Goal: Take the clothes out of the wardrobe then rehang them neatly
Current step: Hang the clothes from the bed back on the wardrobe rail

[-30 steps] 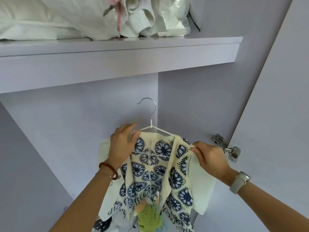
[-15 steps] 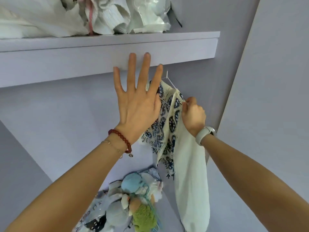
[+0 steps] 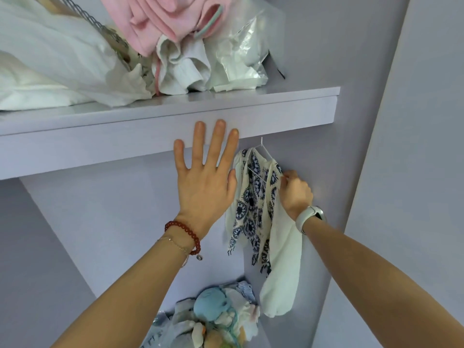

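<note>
A cream top with a navy flower pattern (image 3: 253, 204) hangs on a thin white wire hanger (image 3: 262, 149) under the wardrobe's lilac shelf (image 3: 251, 106). The hanger's hook is hidden behind the shelf's front edge. My right hand (image 3: 295, 192) grips the top's right shoulder at the hanger. My left hand (image 3: 204, 177) is raised in front of the shelf's front board with fingers spread and straight, holding nothing, just left of the top.
On the shelf lies a heap of white and pink clothes (image 3: 140, 46) and a clear plastic bag (image 3: 243, 54). Soft toys (image 3: 213, 320) sit in the wardrobe's bottom. The open door (image 3: 414, 172) stands at the right.
The top went from chest height up under the shelf, carried by my right hand. My left hand let go of it and rose open in front of the shelf board.
</note>
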